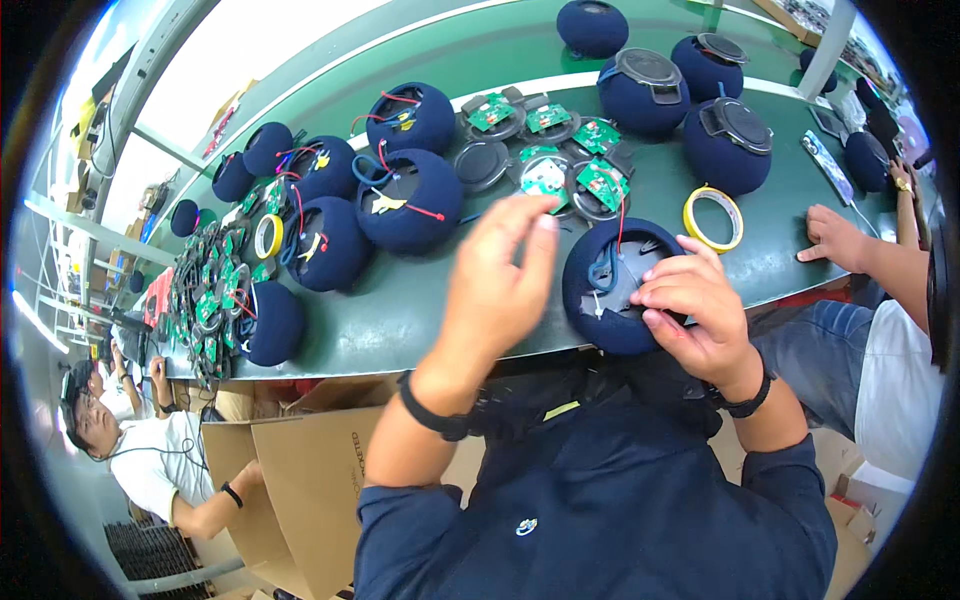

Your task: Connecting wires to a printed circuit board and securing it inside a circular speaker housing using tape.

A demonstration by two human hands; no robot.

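Note:
A round navy fabric-covered shell [580,318] sits at the table's near edge, its opening facing up. Inside it show a blue cord, a grey interior and a small white piece; a red wire rises from it toward the boards. Over its right rim reaches my right hand [700,310], thumb and fingertips drawn together within the opening; whatever they pinch is hidden. To the left, my left hand [500,280] stretches toward a round black part with a green circuit board [545,178]. Its thumb and index finger stand apart, tips close to that board, with nothing visible between them.
Several open navy shells [410,200] with red wires stand left, beside a pile of circuit boards [205,290]. Closed navy balls [728,150] stand back right. A yellow tape roll [712,218] lies nearby. Another person's hand [835,240] rests at right; a cardboard box [310,500] is below left.

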